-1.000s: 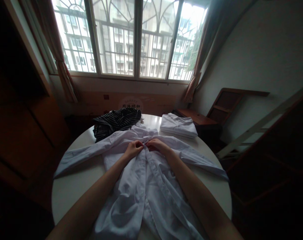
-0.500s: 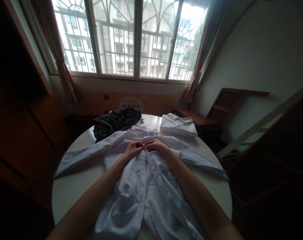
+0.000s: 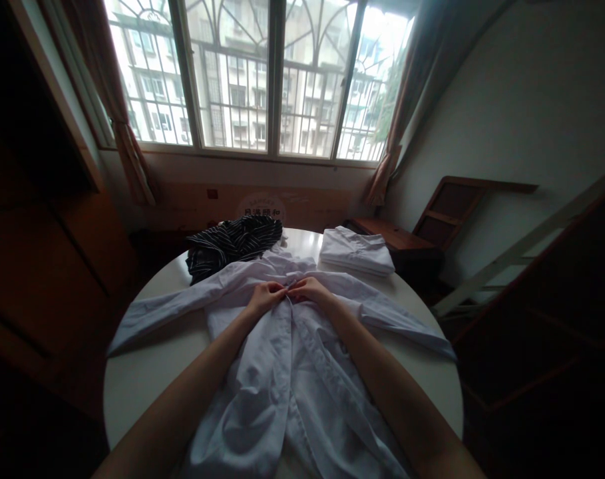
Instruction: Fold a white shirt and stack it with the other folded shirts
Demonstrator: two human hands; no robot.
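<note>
A white long-sleeved shirt [image 3: 262, 392] lies front up on the round table, its collar at the far side and its sleeves spread left and right. Below the collar, my left hand [image 3: 268, 295] pinches the front edge of the shirt. My right hand [image 3: 307, 291] faces it, fingertips closed on the opposite front edge, almost touching the left fingertips. Any button between the fingers is too small to make out. Lower down, the two front panels hang apart in loose folds.
On the white round table [image 3: 147, 372], a heap of black striped cloth [image 3: 232, 245] lies at the back left. A folded white garment stack [image 3: 357, 251] sits at the back right. Beyond stand a low wooden cabinet [image 3: 392, 233] and a barred window [image 3: 237, 100].
My fingers have shifted very slightly at the shirt's front edges, the right fingertips a little to the left. Everything else stays where it was.
</note>
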